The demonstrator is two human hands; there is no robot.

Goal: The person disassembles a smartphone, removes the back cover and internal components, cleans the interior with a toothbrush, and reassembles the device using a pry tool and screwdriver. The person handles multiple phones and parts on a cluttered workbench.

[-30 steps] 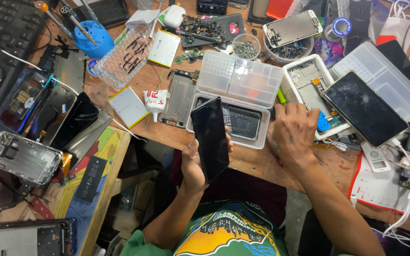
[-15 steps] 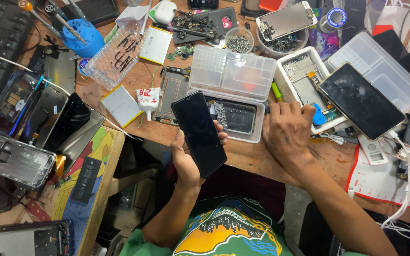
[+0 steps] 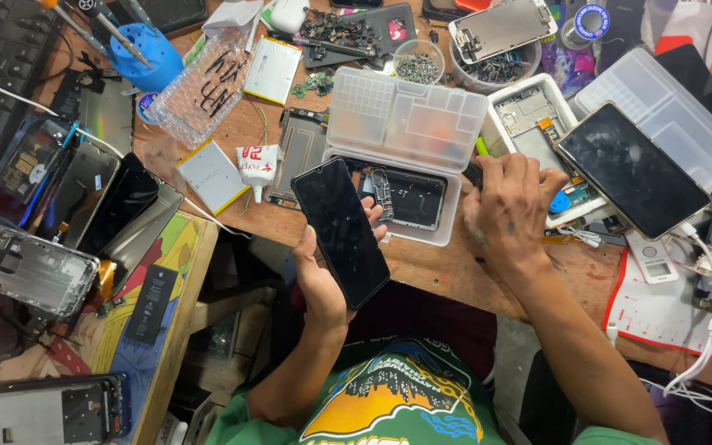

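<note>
My left hand [image 3: 325, 276] holds a black phone [image 3: 340, 231] with its dark screen facing up, above the table's front edge. My right hand [image 3: 507, 206] rests on the wooden table [image 3: 422, 259] to the right of an open clear plastic parts box [image 3: 405, 119]; its fingers close around a small dark tool at the box's right edge. Inside the box's lower tray lies a dark phone frame [image 3: 409, 196]. Another phone with a black screen [image 3: 632, 169] lies tilted to the right of my right hand.
A white glue tube [image 3: 255, 165] and flat batteries [image 3: 212, 175] lie left of the box. Opened phone bodies [image 3: 30, 268] and screens crowd the left bench. A blue tool holder [image 3: 146, 58], a screw bowl [image 3: 418, 62] and white trays [image 3: 669, 115] stand at the back.
My left hand has brought the black phone slightly lower and left, tilting it. My right hand has stayed at the box's right edge.
</note>
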